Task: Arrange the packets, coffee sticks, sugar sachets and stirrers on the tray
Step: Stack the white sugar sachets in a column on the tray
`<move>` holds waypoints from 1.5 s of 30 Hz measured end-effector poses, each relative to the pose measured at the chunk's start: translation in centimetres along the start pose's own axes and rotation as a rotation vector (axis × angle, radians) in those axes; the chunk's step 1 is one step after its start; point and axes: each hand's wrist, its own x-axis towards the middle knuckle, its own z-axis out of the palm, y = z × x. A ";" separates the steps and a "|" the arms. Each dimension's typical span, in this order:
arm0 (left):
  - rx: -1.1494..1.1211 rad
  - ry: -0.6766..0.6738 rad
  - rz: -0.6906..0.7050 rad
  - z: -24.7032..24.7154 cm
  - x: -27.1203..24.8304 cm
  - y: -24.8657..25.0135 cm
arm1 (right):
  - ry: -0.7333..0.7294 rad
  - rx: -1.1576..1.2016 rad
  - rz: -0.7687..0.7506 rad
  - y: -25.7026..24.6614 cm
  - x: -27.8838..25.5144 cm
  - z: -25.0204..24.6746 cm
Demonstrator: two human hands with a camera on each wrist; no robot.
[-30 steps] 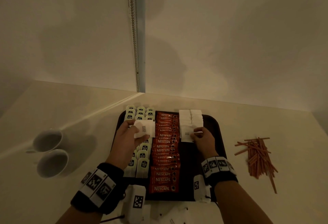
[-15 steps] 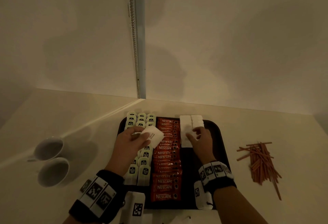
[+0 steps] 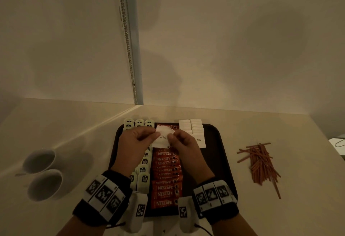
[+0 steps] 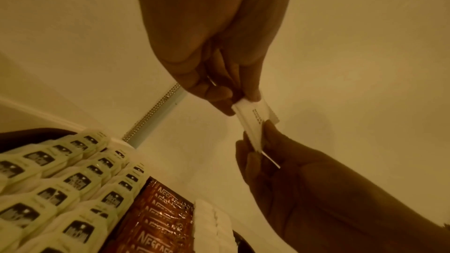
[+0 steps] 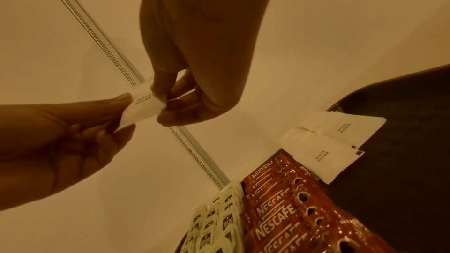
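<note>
A dark tray (image 3: 222,142) holds rows of pale packets (image 3: 142,177) on the left, red Nescafe coffee sticks (image 3: 165,179) in the middle and white sugar sachets (image 3: 196,129) at the back right. Above the coffee sticks, my left hand (image 3: 155,135) and right hand (image 3: 170,136) both pinch a small stack of white sugar sachets (image 3: 162,138) between them. The left wrist view shows the stack (image 4: 253,118) held edge-on from both ends. In the right wrist view my right hand (image 5: 163,107) pinches its end. The brown stirrers (image 3: 261,163) lie in a loose pile on the table, right of the tray.
Two white cups (image 3: 40,161) (image 3: 46,183) stand on the table left of the tray. The wall runs close behind the tray, with a bead chain (image 3: 128,49) hanging down it. The tray's right half (image 3: 211,170) is bare.
My right hand has left the sachet rows on the tray and moved left to meet my left hand. Both now pinch the sachets the left hand was holding.
</note>
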 end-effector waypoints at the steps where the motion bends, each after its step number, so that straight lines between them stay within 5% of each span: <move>1: -0.010 -0.001 0.000 0.1 -0.1 0.0 | 0.008 0.015 0.005 0.0 -0.1 0.0; 10: 0.047 -0.131 -0.115 -0.7 -1.5 -0.7 | 0.067 -0.104 0.102 0.9 -0.3 -3.1; 16: 0.103 -0.270 -0.258 -6.6 -4.3 -2.5 | 0.395 -0.212 0.108 3.4 1.5 -10.1; 21: 0.148 -0.174 -0.363 -11.0 -7.0 -6.4 | 0.608 -0.503 0.189 6.2 3.8 -14.6; 28: 0.136 -0.055 -0.570 -14.5 -10.3 -10.5 | 0.542 -0.798 0.319 7.5 5.5 -14.9; 45: 0.124 0.045 -0.615 -16.9 -12.7 -11.5 | 0.684 -0.819 0.278 7.4 5.4 -12.6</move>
